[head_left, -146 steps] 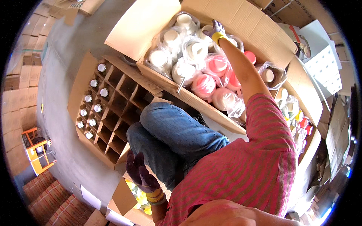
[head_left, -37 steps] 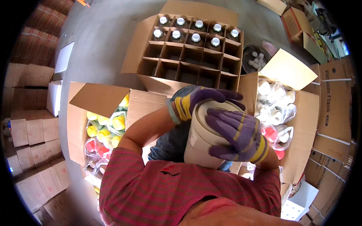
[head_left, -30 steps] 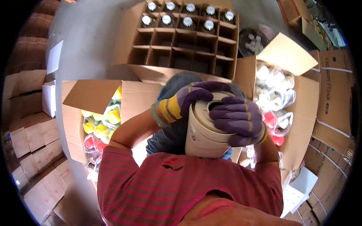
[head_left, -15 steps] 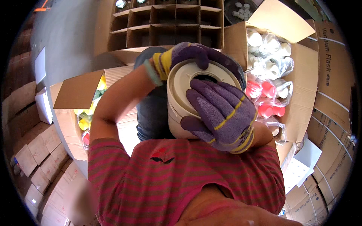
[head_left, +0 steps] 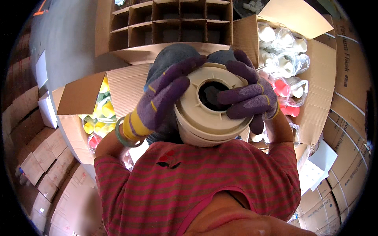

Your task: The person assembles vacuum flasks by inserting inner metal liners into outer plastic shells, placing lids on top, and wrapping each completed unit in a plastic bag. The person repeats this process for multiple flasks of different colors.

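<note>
Since half a second ago you have raised the cream plastic cylinder [head_left: 210,114] closer to your face, and its ribbed end with the round hole now looks straight up at you, long axis running away toward your lap. Your left hand [head_left: 157,104] wraps its left rim in a closed grip, gloved fingers lying over the top edge; your right hand [head_left: 250,98] clamps the right rim, one fingertip reaching toward the hole. Both hands sit equally near. Beyond it lies the divided cardboard box [head_left: 169,23], with bagged pink and white parts [head_left: 285,74] on your right
</note>
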Tool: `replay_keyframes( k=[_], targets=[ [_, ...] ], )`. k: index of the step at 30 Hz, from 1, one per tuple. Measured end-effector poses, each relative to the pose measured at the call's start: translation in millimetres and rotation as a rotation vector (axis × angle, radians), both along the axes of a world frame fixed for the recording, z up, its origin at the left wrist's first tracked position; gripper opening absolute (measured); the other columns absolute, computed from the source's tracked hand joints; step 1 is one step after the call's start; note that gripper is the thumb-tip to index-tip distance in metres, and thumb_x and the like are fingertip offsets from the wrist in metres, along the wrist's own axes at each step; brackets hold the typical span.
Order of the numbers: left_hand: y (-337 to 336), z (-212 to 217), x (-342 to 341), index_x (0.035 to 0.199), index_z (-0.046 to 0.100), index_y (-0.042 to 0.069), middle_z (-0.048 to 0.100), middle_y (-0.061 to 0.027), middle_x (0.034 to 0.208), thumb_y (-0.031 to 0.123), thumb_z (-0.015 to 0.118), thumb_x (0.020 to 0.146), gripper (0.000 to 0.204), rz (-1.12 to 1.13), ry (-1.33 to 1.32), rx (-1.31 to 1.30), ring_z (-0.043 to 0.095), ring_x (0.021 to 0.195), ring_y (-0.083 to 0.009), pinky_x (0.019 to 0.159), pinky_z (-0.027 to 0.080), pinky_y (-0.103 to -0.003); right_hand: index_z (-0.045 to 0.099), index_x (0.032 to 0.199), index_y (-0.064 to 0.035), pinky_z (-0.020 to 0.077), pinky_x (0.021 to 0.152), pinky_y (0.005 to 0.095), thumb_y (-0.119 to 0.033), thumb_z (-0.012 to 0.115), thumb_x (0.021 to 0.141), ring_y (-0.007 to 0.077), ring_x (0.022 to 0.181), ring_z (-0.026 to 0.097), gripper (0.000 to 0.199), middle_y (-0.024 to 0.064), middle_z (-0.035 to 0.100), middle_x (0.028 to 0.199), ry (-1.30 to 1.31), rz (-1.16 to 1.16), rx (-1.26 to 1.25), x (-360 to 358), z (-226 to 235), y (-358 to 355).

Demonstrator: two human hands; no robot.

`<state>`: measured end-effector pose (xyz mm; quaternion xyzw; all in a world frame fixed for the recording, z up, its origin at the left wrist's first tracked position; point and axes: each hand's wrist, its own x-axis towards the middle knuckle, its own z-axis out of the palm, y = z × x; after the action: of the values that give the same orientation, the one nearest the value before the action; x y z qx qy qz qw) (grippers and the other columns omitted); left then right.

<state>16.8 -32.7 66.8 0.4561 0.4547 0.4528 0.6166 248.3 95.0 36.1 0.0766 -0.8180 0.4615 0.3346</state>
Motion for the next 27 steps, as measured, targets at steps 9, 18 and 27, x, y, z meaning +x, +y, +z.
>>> replay_keyframes(
  k=[9,18,27],
  targets=[
    [92,-60,16,0.125,0.054,-0.003,0.052,-0.0201,0.133,0.011,0.048,0.093,0.036,-0.645,-0.502,0.110,0.051,0.124,-0.0284,0.105,0.040,-0.037,0.061,0.113,-0.0051,0.0478,0.086,0.0473,-0.031,0.060,0.080,0.0341,0.108,0.060,0.042,0.0188,0.059,0.121,-0.481,-0.162,0.365,-48,86,-58],
    [-5,8,-19,0.144,0.033,0.000,0.039,-0.0135,0.146,0.020,0.046,0.097,0.053,-0.112,-0.176,-0.131,0.035,0.136,-0.0232,0.113,0.024,-0.035,0.067,0.106,-0.0138,0.0349,0.097,0.0617,-0.064,0.042,0.087,0.0389,0.114,0.056,0.059,0.0066,0.065,0.117,-0.193,0.187,0.439,-13,30,21],
    [66,-52,-12,0.133,0.048,-0.001,0.056,-0.0162,0.130,0.020,0.045,0.097,0.041,-0.292,-0.364,0.120,0.053,0.121,-0.0236,0.107,0.039,-0.036,0.064,0.111,-0.0046,0.0385,0.093,0.0608,-0.056,0.054,0.075,0.0415,0.114,0.055,0.064,0.0218,0.057,0.123,-0.146,-0.180,0.436,-61,60,-53]
  ],
)
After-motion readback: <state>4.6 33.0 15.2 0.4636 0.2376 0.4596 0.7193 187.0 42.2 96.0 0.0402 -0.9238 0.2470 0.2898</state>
